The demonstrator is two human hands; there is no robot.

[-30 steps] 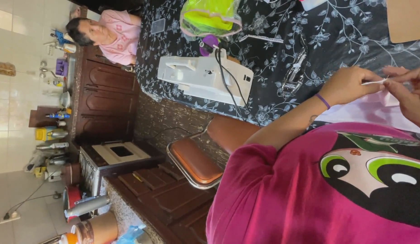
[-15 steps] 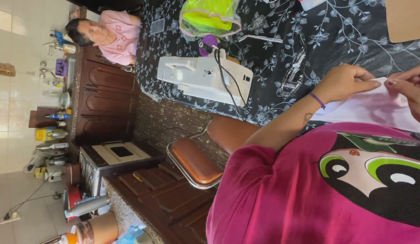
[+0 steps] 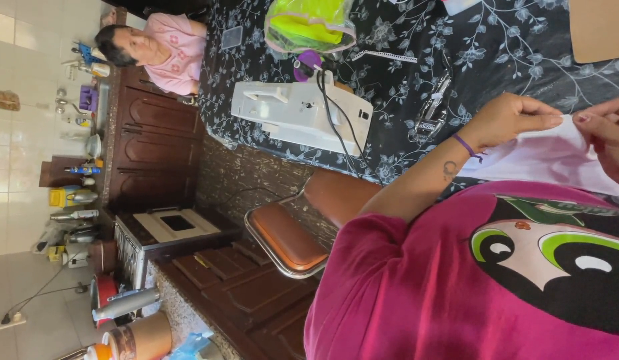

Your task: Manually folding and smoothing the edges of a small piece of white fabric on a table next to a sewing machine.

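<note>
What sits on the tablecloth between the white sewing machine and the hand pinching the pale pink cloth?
In the head view, a metal tool lies between the sewing machine and the left hand, on the dark floral tablecloth.

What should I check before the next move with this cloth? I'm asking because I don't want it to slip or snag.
1. Grip of the hand with the purple wristband on the white cloth: ok, its fingertips pinch the cloth's edge.
2. Grip of the other hand: ok, its fingers close on the cloth, though the picture's edge cuts the hand off.
3. Cloth spread: ok, it spans between both hands above the lap.
4. Needle or thread: cannot tell, too small to see.
5. Metal tool on the table: ok, apart from the cloth.
6. Sewing machine: cannot tell if ready; its black cord trails across it.
</note>
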